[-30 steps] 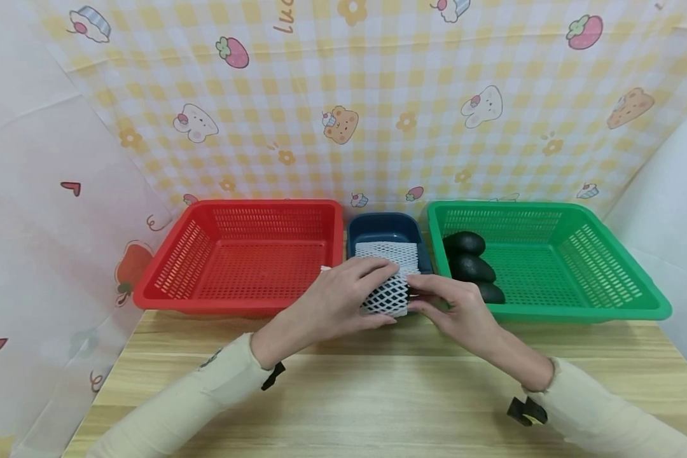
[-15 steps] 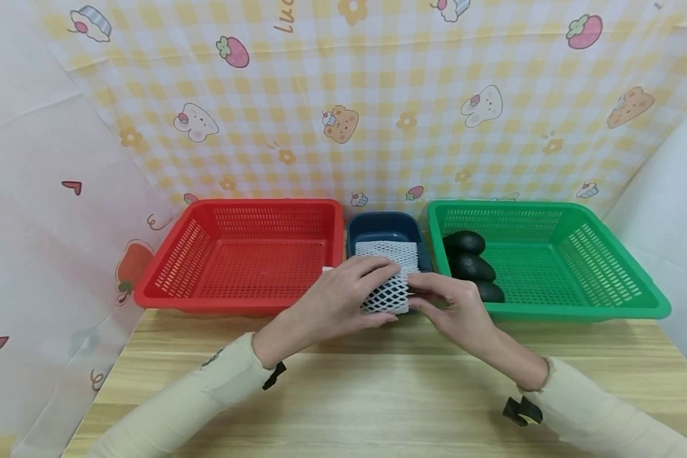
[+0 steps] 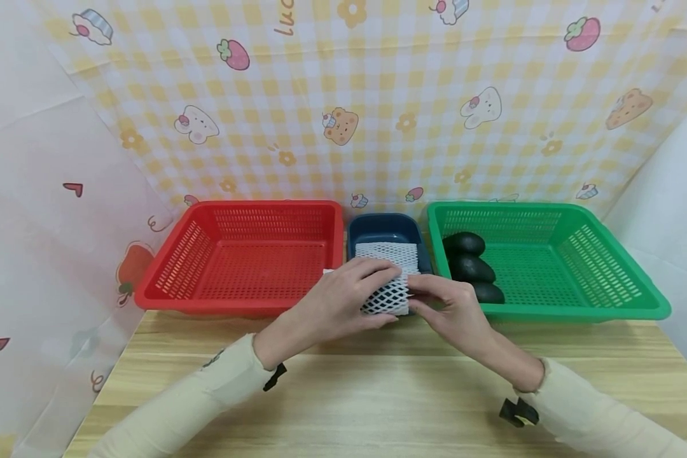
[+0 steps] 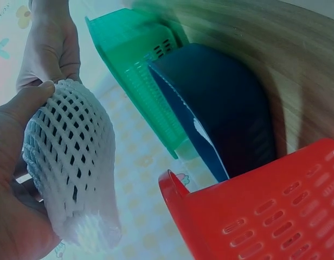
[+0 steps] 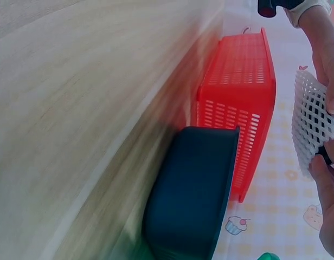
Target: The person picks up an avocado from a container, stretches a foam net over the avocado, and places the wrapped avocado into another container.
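A white foam net sleeve [image 3: 386, 300] is held up in front of the small dark blue box [image 3: 386, 222]. Something dark shows through its mesh, apparently an avocado [image 5: 323, 155], whose end peeks out in the right wrist view. My left hand [image 3: 346, 296] grips the sleeve from the left, fingers over the top and thumb below. At the sleeve's right end my right hand [image 3: 455, 308] pinches with thumb and fingers. More white foam net sleeves [image 3: 386, 252] lie in the blue box. Three dark avocados [image 3: 472, 268] rest along the left side of the green basket [image 3: 572, 312].
To the left of the blue box stands a red basket [image 3: 235, 306]. All the containers line the back of the wooden table [image 3: 378, 401], before a yellow checked cloth [image 3: 298, 83]. White cloth hangs on both sides.
My right wrist has shifted very slightly to the left. Both hands otherwise keep the same hold on the foam net sleeve.
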`<state>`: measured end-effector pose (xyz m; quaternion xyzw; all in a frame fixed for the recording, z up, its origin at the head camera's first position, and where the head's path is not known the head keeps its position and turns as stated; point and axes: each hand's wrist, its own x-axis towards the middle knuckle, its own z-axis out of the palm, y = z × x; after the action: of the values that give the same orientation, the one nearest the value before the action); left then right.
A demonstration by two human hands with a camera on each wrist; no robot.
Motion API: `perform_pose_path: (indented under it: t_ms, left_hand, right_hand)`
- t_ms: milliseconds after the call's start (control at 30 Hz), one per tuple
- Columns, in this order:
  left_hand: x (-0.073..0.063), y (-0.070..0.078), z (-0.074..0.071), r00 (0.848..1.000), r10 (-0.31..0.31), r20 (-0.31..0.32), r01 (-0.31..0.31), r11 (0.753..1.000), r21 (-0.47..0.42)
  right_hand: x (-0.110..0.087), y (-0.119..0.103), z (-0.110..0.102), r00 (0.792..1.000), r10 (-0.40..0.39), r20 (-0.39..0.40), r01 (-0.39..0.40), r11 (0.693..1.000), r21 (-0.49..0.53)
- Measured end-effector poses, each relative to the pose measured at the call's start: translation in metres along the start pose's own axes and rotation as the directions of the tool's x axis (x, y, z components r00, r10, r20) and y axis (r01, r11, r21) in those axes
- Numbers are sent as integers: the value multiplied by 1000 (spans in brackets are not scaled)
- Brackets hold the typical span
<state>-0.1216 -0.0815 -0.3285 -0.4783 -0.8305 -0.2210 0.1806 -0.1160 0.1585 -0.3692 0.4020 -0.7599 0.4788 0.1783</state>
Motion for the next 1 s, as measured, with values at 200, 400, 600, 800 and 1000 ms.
perform_pose_path:
  t_ms: [200, 400, 600, 800, 1000]
  left_hand:
    - [-2, -3, -1, 1000, -11, 9, 11, 1000, 13]
    - [-4, -5, 0, 1000, 2, 3, -2, 999, 38]
    - [-1, -3, 3, 999, 40, 0, -40, 997, 63]
    - [4, 1, 7, 997, 82, 3, -82, 993, 81]
    - [4, 2, 8, 997, 80, 4, -80, 991, 103]
  right_hand:
    - [3, 1, -7, 1000, -15, -13, 14, 999, -37]
    - [2, 2, -14, 997, 66, -33, -65, 998, 17]
    - [2, 1, -9, 957, 271, 100, -279, 956, 86]
    - [7, -3, 1, 898, 362, 249, -395, 914, 93]
    - [11, -3, 6, 913, 322, 251, -380, 895, 235]
